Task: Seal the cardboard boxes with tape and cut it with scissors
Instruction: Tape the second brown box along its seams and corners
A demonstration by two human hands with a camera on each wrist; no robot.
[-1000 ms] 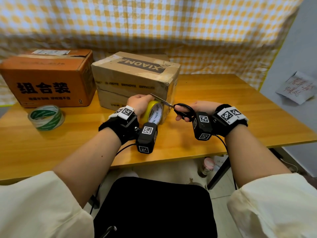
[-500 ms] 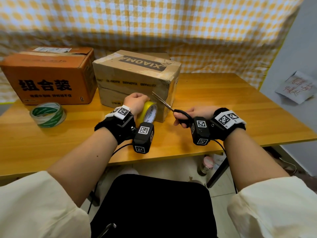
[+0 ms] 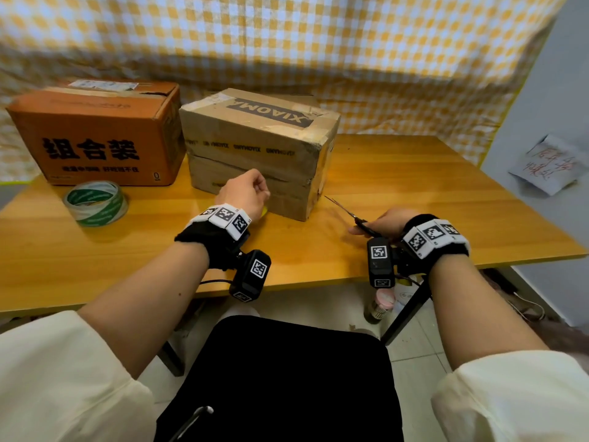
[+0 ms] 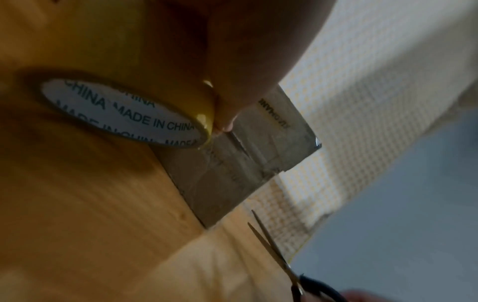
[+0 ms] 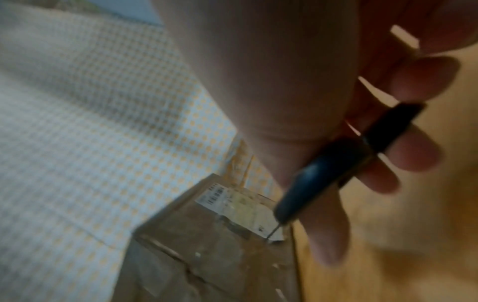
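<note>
A brown XIAOMI cardboard box (image 3: 255, 145) stands mid-table, its front face seen close in the left wrist view (image 4: 232, 163). My left hand (image 3: 245, 193) grips a yellow tape roll (image 4: 134, 110) low against the box's front, near the table; in the head view only a yellow sliver (image 3: 264, 212) shows under the hand. My right hand (image 3: 382, 223) holds black-handled scissors (image 3: 350, 215) just right of the box's front corner, blades slightly parted and pointing at the box (image 4: 269, 245). The right wrist view shows fingers through the scissor handles (image 5: 349, 155).
An orange box (image 3: 95, 135) with black characters stands at the back left. A green-and-white tape roll (image 3: 95, 202) lies before it. The wooden table (image 3: 414, 193) has a checked cloth behind it. A bottle (image 3: 379, 306) stands on the floor beneath the table edge.
The left hand has lowered the yellow roll toward the table at the box's front. The right hand has drawn the scissors back to the right, away from the roll.
</note>
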